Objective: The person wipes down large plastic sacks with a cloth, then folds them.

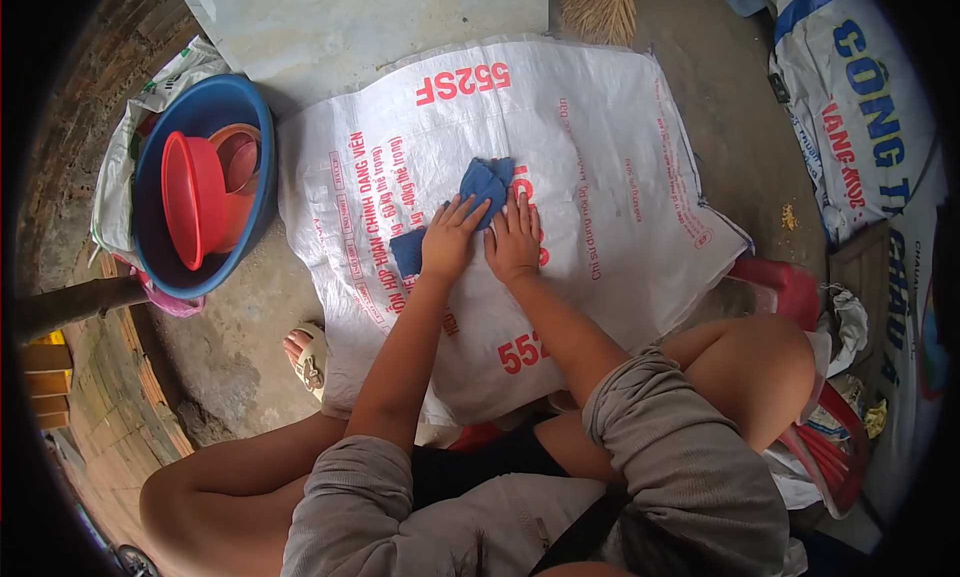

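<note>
A white woven sack (620, 217) with red print lies spread out flat in front of me. On it is a blue cloth (487, 184), with one part above my fingers and another showing to the left of my left wrist. My left hand (452, 239) presses flat on the cloth, fingers stretched forward and hiding its middle. Close beside it, my right hand (514, 239) lies flat on the sack with fingers extended, its fingertips by the cloth's right edge. Neither hand is closed round anything.
A blue basin (262, 182) holding red and orange basins (190, 199) stands at the left. A pale board (370, 22) lies beyond the sack, beside broom bristles (598, 7). Large printed bags (850, 97) line the right. A sandaled foot (310, 357) is at the sack's lower left.
</note>
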`<state>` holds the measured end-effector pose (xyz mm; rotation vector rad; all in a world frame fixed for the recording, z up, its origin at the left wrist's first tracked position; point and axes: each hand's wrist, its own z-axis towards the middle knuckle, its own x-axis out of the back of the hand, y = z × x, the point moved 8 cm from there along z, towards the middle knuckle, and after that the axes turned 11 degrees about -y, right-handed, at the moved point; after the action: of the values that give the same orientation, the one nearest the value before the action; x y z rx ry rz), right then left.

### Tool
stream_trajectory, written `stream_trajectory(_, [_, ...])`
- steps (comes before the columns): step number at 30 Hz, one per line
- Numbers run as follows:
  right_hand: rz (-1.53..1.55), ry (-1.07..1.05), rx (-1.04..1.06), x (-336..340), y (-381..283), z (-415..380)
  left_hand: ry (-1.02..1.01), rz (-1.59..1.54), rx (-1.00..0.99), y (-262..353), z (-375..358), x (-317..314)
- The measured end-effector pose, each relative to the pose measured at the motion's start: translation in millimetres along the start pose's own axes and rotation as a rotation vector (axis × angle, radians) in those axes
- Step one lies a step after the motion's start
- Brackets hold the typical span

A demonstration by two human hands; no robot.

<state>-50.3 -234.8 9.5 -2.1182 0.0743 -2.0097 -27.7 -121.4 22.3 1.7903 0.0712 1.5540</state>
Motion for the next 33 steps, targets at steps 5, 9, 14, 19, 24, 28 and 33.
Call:
stream_trajectory(5, [0.040,0.059,0.006,5,-1,-1,0.187,0.242,0.333,-92,-28,63])
stream_trajectory(9, [0.031,0.034,0.000,6,-1,-1,0.425,0.193,0.679,-181,-86,103])
stream_trajectory(14, [0.044,0.029,0.001,8,-1,-1,0.727,-0.010,0.552,-130,-63,131])
stream_trajectory(19, [0.041,0.041,-0.005,10,-1,-1,0.255,-0.074,0.091,3,26,72])
stream_trajectory(24, [-0.021,-0.078,-0.022,-16,7,-2,0.089,-0.005,-0.077,48,21,-22])
stream_trajectory(28, [-0.015,-0.058,-0.012,-4,3,-1,0.114,0.029,-0.035,24,25,-5])
stream_trajectory(33, [0.089,0.051,0.001,15,-1,-1,0.224,0.298,0.235,-60,16,43])
